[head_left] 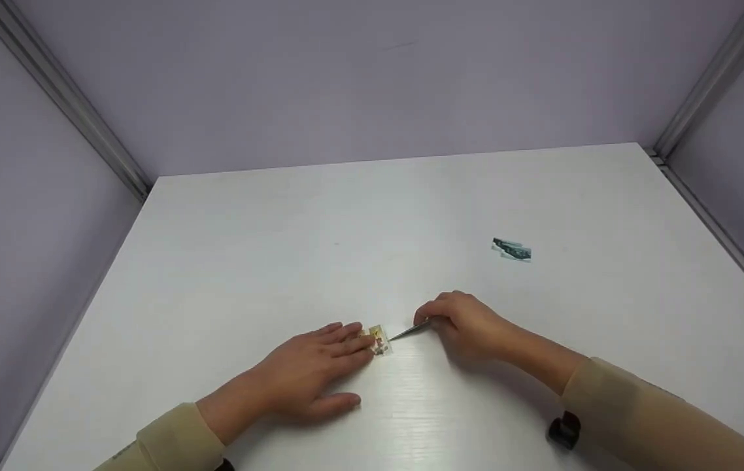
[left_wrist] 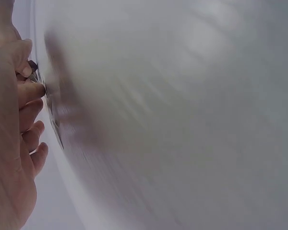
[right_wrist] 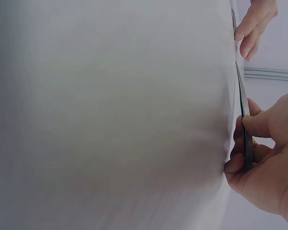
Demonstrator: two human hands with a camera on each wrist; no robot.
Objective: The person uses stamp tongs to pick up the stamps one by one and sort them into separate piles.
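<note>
- Left hand (head_left: 310,373): lies flat on the white bench (head_left: 280,248), fingers straight. The fingertips press the near edge of a small yellowish sticker piece (head_left: 378,339) and pin it in place. This grip is open; nothing is curled round the piece.
- Right hand (head_left: 470,324): fingers and thumb curled round a pair of thin metal tweezers (head_left: 411,330), held low and nearly level with the bench. The right wrist view shows the thumb (right_wrist: 259,125) pressing along the dark shaft (right_wrist: 246,143).
- Tweezer tip: points at the right edge of the sticker piece, touching it or just beside it; which cannot be told.
- Step in hand, as judged: bringing the tip to the pinned piece in order to lift or peel an edge.
- Next move calls for: a shallow tip angle, steady downward pressure from the left fingertips, and a light squeeze.
- A second small printed piece (head_left: 511,249), greenish, lies well apart toward the far right of the bench.
</note>
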